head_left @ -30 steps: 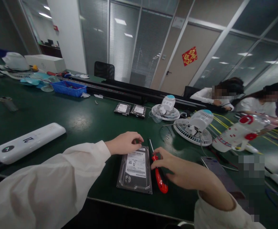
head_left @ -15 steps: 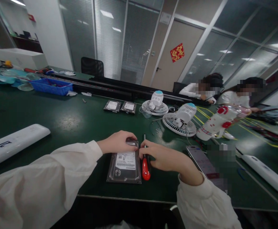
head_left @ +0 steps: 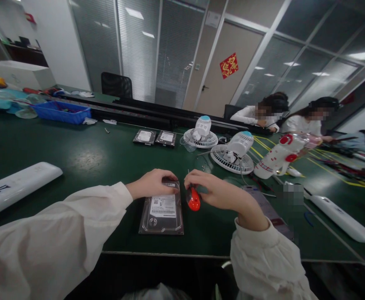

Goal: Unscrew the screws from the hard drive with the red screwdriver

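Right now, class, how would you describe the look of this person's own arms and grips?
The left sleeve and right sleeve are plain off-white, loose and creased, with gathered cuffs; the right one ends higher up the forearm. The left grip and right grip are bare hands, without gloves.

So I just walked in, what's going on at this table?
Someone's right hand holds a red-handled screwdriver just beside a hard drive. The drive lies label up on the green table, with the left hand over its far end. Two more drives lie farther back.
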Motion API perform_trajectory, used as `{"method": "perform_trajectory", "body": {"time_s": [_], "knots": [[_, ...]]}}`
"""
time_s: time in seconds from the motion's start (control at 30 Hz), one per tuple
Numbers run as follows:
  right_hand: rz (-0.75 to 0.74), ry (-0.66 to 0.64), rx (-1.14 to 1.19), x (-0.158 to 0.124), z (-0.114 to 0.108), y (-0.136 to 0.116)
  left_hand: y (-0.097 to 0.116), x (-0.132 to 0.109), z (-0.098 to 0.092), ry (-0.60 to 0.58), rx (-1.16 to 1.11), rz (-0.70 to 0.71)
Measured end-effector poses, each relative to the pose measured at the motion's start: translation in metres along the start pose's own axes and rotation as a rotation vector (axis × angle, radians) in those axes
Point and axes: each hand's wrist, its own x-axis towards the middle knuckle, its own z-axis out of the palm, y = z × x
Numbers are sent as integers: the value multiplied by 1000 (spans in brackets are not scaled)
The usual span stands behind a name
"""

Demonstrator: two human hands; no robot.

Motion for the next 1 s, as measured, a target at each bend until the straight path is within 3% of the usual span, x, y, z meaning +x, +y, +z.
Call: {"method": "perform_trajectory", "body": {"time_s": [0.1, 0.2, 0.33, 0.47, 0.67, 1.0], "knots": [[-89, 203, 9, -6, -10, 2, -2, 1, 0, -8, -4, -22], [-141, 524, -7, -8, -19, 8, -6, 0, 0, -13, -26, -38], [-7, 1069, 94, 0, -20, 26, -11, 0, 1, -6, -65, -18], [81, 1366, 351, 14, -17, 42, -10, 1, 2, -10, -104, -13], [37, 1489, 387, 31, -14, 40, -6, 0, 0, -31, -127, -37], [-304, 1337, 145, 58, 14, 30, -10, 3, 2, -20, -107, -8]]}}
